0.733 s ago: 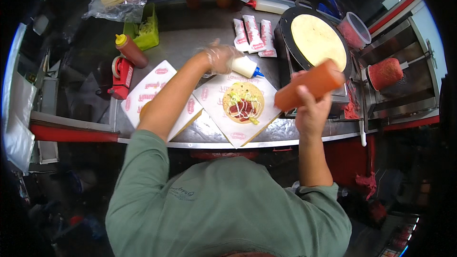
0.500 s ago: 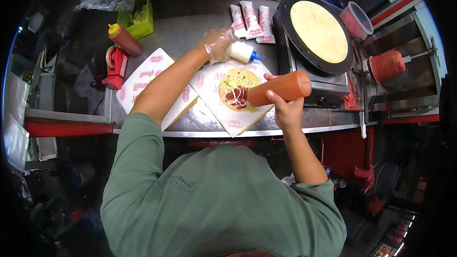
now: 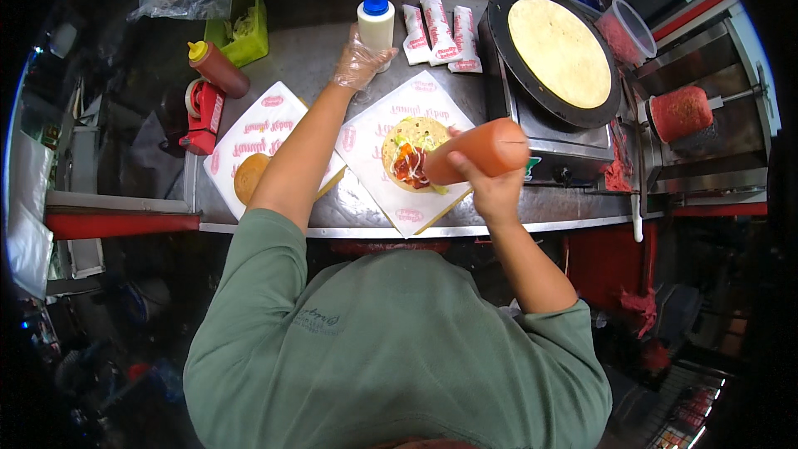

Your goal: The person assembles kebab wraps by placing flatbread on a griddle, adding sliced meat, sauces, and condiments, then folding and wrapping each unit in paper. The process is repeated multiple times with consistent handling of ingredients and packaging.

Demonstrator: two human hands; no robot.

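Observation:
My left hand (image 3: 363,65), in a clear plastic glove, is closed round a white squeeze bottle (image 3: 376,27) with a blue cap, upright at the back of the counter. My bare right hand (image 3: 492,185) grips an orange sauce bottle (image 3: 490,150), tipped with its nozzle end over a flatbread (image 3: 397,150). Shredded lettuce, dark red filling, white sauce streaks and orange sauce top the flatbread. It lies on printed wrapping paper (image 3: 416,216). The bottle's nozzle is hidden. Beyond my left forearm, a bun (image 3: 249,176) sits partly covered on another paper stack (image 3: 278,98).
Three wrapped rolls (image 3: 440,33) lie at the back. On the right, a round griddle (image 3: 499,21) bears a large flatbread (image 3: 559,51), beside a tub (image 3: 625,32) and a meat spit (image 3: 680,115). A brown sauce bottle (image 3: 220,71), red tape dispenser (image 3: 202,120) and green bin (image 3: 262,33) stand left.
My left hand has moved back with the white bottle, turning it from tilted to upright. Orange sauce now shows on the filling. The orange bottle tilts more steeply, and the bun has come into view.

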